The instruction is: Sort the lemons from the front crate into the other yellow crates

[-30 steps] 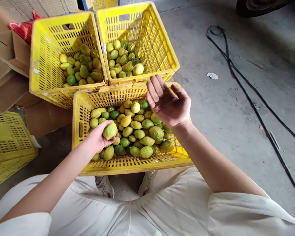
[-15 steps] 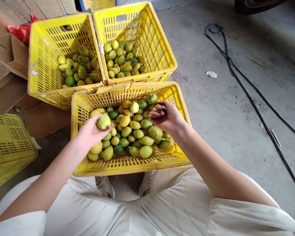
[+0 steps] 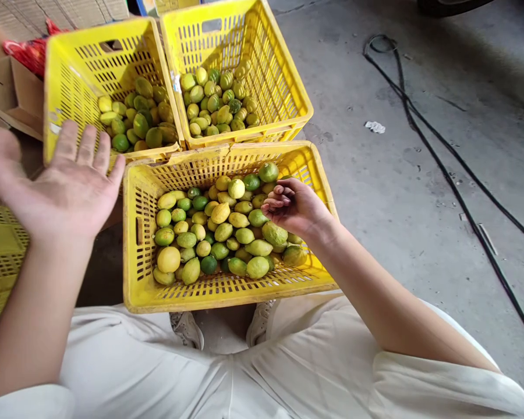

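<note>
My left hand (image 3: 63,189) is open, palm up and fingers spread, with nothing in it. It is raised left of the front yellow crate (image 3: 227,298), in front of the back left crate (image 3: 61,64). Over the right part of the front crate, my right hand (image 3: 294,203) hovers with its fingers curled in; no fruit shows in it. Beneath and beside it lie green and yellow lemons, among them a large green lemon (image 3: 275,233) and a dark green one (image 3: 268,172). A rounder yellow lemon (image 3: 168,259) lies at the crate's left end.
A back right crate (image 3: 283,75) holds more lemons, as does the back left one. Cardboard boxes (image 3: 26,90) and a red bag (image 3: 28,55) are at the left, with another yellow crate (image 3: 0,244) below. A black cable (image 3: 445,169) runs across the floor on the right.
My left hand has moved left and up from the front crate and opened. The green lemon it held is gone from it. My right hand has stayed nearly still.
</note>
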Available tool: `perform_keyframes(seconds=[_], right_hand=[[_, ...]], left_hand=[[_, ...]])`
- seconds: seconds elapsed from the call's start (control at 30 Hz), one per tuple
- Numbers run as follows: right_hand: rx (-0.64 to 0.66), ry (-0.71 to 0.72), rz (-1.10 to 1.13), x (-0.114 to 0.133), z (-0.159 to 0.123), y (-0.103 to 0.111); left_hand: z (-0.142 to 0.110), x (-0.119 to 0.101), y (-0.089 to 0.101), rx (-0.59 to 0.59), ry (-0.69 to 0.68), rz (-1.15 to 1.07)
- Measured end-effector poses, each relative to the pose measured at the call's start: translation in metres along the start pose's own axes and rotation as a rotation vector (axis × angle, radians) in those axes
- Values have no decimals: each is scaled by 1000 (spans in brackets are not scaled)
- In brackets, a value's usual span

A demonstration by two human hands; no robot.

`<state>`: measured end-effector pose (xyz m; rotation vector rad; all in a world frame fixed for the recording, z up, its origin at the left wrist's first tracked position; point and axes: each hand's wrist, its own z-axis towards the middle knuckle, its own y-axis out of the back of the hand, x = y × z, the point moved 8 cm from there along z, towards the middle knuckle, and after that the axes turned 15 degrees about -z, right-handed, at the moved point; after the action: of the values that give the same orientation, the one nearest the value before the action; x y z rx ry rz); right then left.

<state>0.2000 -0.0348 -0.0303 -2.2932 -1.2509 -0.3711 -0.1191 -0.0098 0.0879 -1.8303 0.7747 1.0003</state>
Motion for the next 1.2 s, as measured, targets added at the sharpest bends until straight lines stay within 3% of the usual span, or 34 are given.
perform_keyframes(seconds=[0.1, 0.27, 0.33, 0.43, 0.5, 0.6, 0.7, 0.8, 0.87, 0.93, 1.07, 1.2], right_hand=[[-7, -16, -8, -3, -4, 1], [45, -21, -61, -6, -10, 0], [45, -27, -57, -7, -11, 0], [25, -49, -32, -8, -9, 2], [20, -57, -16, -7, -6, 5], [19, -58, 27, -4, -1, 12], [-7, -53, 57, 1, 4, 21], [-37, -60, 62, 1, 5, 28], [-7, -73, 64, -1, 4, 26], [34, -80, 61, -2, 3, 23], [4, -77, 59, 0, 2, 27], [-62, -72, 56, 2, 4, 34]], left_hand=[[-2, 22, -8, 169, 39, -159], [4, 65, -5, 23, 137, -202], [9, 80, -9, 63, 139, -73], [17, 106, -8, 266, 94, 368], [20, 129, 12, 302, 85, 673], [18, 174, 62, 309, 308, 1115], [8, 200, 98, 381, 451, 1425], [5, 201, 108, 405, 436, 1423], [11, 192, 106, 354, 382, 1266], [18, 186, 102, 369, 381, 1247], [24, 190, 87, 637, 512, 1697], [15, 191, 62, 870, 491, 1961]])
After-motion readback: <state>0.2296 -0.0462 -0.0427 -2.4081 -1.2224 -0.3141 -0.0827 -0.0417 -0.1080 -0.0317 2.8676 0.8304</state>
